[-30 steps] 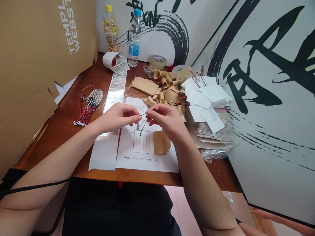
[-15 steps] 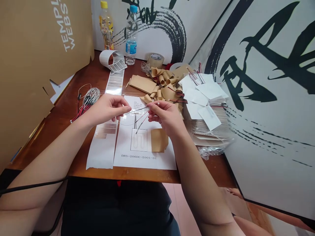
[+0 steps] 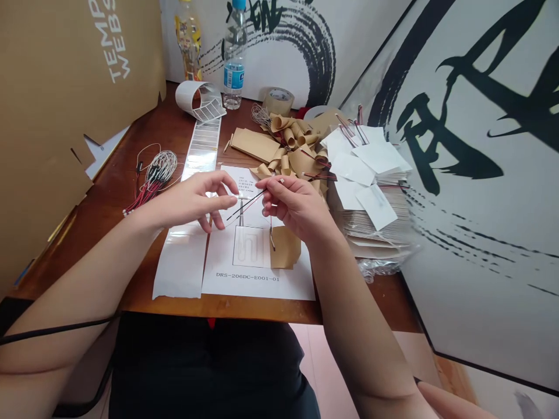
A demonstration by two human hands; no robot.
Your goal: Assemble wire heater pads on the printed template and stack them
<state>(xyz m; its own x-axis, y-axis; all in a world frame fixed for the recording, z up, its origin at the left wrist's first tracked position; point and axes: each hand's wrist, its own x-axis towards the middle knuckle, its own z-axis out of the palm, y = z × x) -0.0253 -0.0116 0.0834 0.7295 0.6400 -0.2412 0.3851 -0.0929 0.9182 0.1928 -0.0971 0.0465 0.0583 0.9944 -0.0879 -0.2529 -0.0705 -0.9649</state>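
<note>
Between the thumb and fingers of my right hand [image 3: 292, 203] is a thin wire lead [image 3: 247, 205], with black and red strands slanting down to the left and another end hanging below. My left hand [image 3: 207, 201] is just left of the strands, its fingers spread and nothing visibly gripped. Under both hands lies a printed sheet [image 3: 257, 288] with a line drawing. A brown paper piece [image 3: 286, 249] rests on the sheet's right side. Left of my left wrist is a bundle of wire leads [image 3: 159, 171] with white, black and red strands.
A label strip [image 3: 181, 267] runs back to its roll [image 3: 187, 100]. Rolled brown papers [image 3: 301, 137] lie behind my right hand, beside a stack of white cards [image 3: 371, 221]. Two bottles, one with a blue label [image 3: 233, 75], stand at the back. A large cardboard sheet [image 3: 65, 116] borders the left.
My left hand has let go of the wire's end and its fingers have spread. The strands now slope down from my right hand, one end hanging lower over the brown paper.
</note>
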